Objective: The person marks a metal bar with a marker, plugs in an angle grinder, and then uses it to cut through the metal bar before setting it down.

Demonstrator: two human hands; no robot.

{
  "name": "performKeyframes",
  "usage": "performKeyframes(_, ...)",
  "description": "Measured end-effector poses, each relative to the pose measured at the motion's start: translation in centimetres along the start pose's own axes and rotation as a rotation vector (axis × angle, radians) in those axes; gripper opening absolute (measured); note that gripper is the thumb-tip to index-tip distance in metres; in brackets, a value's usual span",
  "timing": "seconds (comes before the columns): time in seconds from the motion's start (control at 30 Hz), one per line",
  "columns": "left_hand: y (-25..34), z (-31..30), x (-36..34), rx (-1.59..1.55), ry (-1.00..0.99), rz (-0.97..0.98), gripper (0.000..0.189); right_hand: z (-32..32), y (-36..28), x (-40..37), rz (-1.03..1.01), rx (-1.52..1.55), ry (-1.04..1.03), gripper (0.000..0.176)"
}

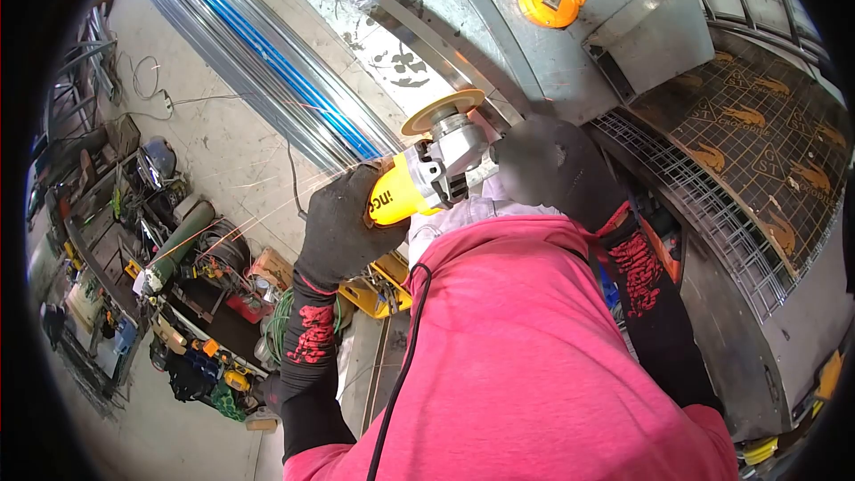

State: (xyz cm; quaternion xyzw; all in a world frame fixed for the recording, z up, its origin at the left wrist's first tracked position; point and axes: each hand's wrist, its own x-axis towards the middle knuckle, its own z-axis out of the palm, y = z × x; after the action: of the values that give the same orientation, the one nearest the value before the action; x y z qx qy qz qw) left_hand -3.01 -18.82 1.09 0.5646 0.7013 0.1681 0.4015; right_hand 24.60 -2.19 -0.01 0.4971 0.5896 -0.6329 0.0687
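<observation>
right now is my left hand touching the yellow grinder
Touching. The head view shows it plainly: the gloved left hand is wrapped around the rear of the yellow grinder, with no gap between glove and casing.

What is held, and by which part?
The black-gloved left hand holds the yellow and silver angle grinder by its yellow body; what the right hand holds cannot be told.

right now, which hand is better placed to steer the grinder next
Left, most likely: the left hand wraps the body of the yellow grinder, behind its disc. The right hand is over beside the grinder's head, and whether it grips anything can't be made out.
</observation>
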Motion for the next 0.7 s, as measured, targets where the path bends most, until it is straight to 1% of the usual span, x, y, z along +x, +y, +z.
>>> performKeyframes(0.1,-0.22,0.15,-0.10,-0.011,0.003,0.003,0.047,-0.01,-0.04,-0.05,-0.005,0.026,0.001,0.046)
performKeyframes(0.2,-0.13,0.12,-0.12,0.002,0.010,0.015,0.047,0.14,0.21,0.03,0.039,0.024,-0.015,0.046)
performKeyframes(0.27,0.16,-0.01,-0.01,-0.057,-0.005,-0.016,0.046,0.44,0.71,0.07,-0.046,-0.003,0.061,0.046)
performKeyframes(0.3,0.17,-0.01,0.01,-0.057,-0.005,-0.016,0.046,0.44,0.68,0.07,-0.046,-0.003,0.061,0.046)
performKeyframes(0.37,0.20,-0.03,0.06,-0.058,-0.003,-0.011,0.046,0.37,0.52,0.07,-0.119,-0.013,0.061,0.046)
performKeyframes(0.4,0.28,-0.08,0.09,-0.058,-0.003,-0.011,0.046,0.21,0.30,0.05,-0.119,-0.013,0.061,0.046)
performKeyframes(0.47,0.49,-0.24,0.13,-0.058,-0.021,-0.024,0.046,-0.12,-0.21,0.01,-0.020,-0.060,0.003,0.045)
performKeyframes(0.6,0.38,-0.18,0.06,-0.057,-0.018,-0.019,0.048,0.36,-0.01,-0.12,-0.028,-0.019,0.043,0.043)
performKeyframes(0.67,-0.24,0.08,-0.07,-0.044,-0.021,0.010,0.065,0.52,0.17,-0.01,-0.118,0.008,0.079,0.041)
performKeyframes(0.7,-0.38,0.15,-0.09,-0.045,-0.020,0.009,0.065,0.43,0.18,-0.02,-0.118,0.007,0.079,0.041)
